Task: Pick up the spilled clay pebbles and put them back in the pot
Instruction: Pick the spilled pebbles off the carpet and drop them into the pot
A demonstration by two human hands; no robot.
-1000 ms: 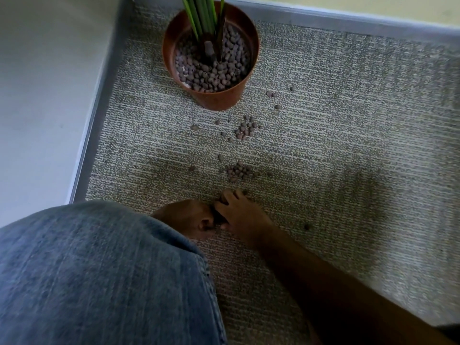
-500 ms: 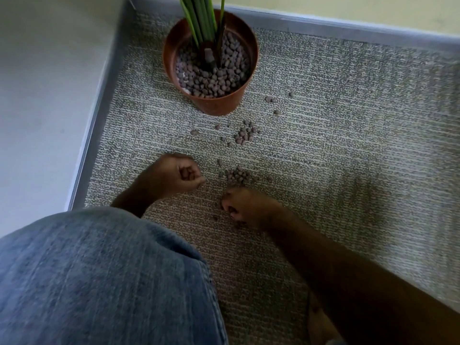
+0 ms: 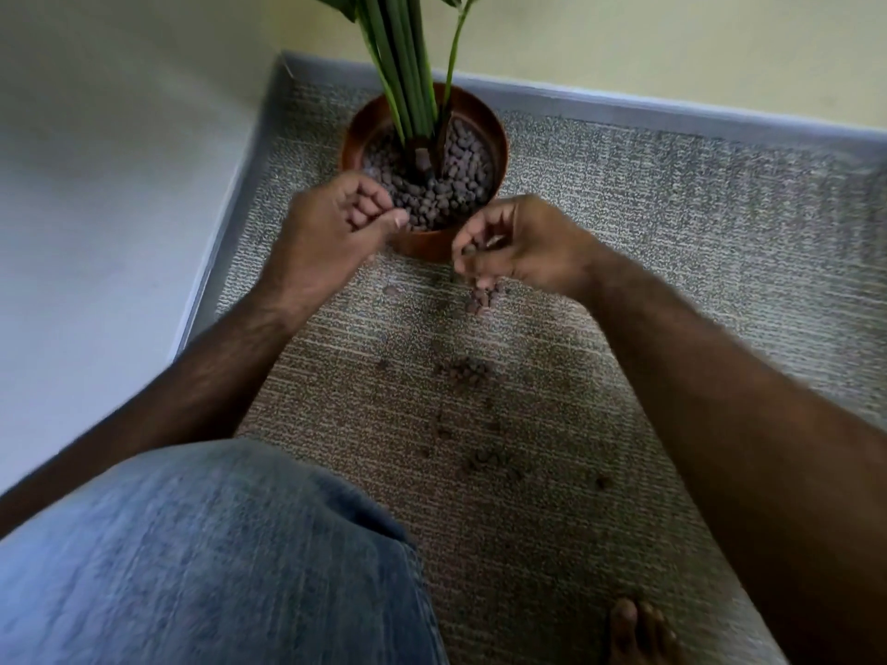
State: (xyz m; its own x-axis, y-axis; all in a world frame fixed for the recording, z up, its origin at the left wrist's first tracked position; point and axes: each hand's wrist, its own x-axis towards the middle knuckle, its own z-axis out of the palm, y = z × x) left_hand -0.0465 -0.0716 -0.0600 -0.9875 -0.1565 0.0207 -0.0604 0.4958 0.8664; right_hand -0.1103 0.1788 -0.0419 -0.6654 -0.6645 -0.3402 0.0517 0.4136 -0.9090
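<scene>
A terracotta pot [image 3: 497,136] with green stalks stands on the carpet, filled with brown clay pebbles [image 3: 461,180]. My left hand [image 3: 331,228] is curled at the pot's near left rim, fingers closed; I cannot see what is inside it. My right hand [image 3: 518,242] hovers just in front of the pot with its fingers pinched on a few pebbles. Spilled pebbles lie on the carpet in a small clump under my right hand [image 3: 480,300], a second clump [image 3: 463,369] nearer, and scattered ones [image 3: 485,460] closer still.
The grey woven carpet [image 3: 672,223] has a blue-grey border; bare floor [image 3: 96,232] lies to the left and a pale wall behind. My denim-clad knee [image 3: 206,554] fills the lower left. My bare toes [image 3: 638,631] show at the bottom right.
Both hands have risen from the carpet and moved forward to the pot's near rim. The view has shifted closer to the pot.
</scene>
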